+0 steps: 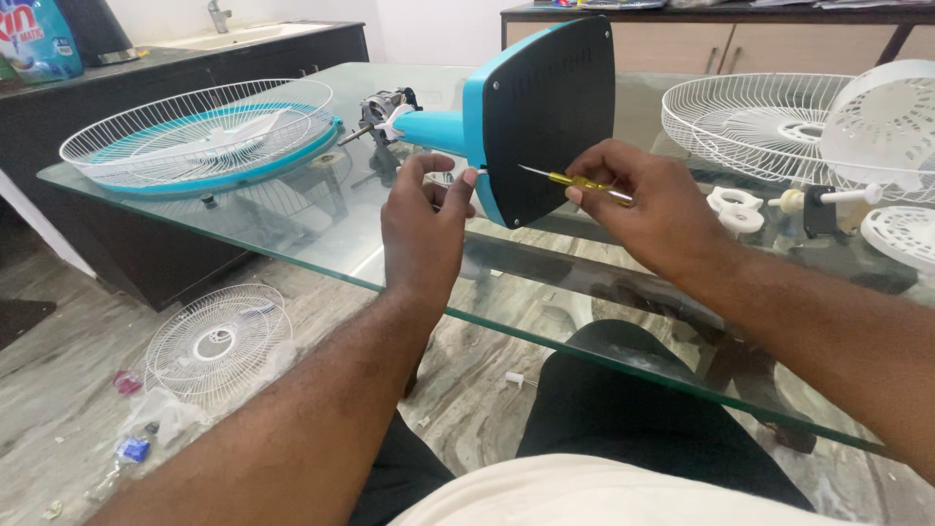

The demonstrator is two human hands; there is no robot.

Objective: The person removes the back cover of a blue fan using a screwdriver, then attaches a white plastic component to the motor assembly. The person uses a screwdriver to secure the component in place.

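Observation:
A table fan lies on its side on the glass table [321, 244]. Its round base [545, 107] faces me with a black underside and a blue rim. The blue neck [429, 129] leads back to the bare motor [385, 105]. My left hand [421, 229] rests against the lower left edge of the base, fingertips on the blue rim. My right hand [651, 209] grips a yellow-handled screwdriver [575, 181]. Its metal tip touches the black underside near the lower middle.
A white wire guard with blue rim and fan blade [200, 136] lies at the table's left. At the right are another white guard [769, 122], a white motor cover [891, 122] and small white plastic parts [735, 209]. A third guard [216, 343] and scraps lie on the floor.

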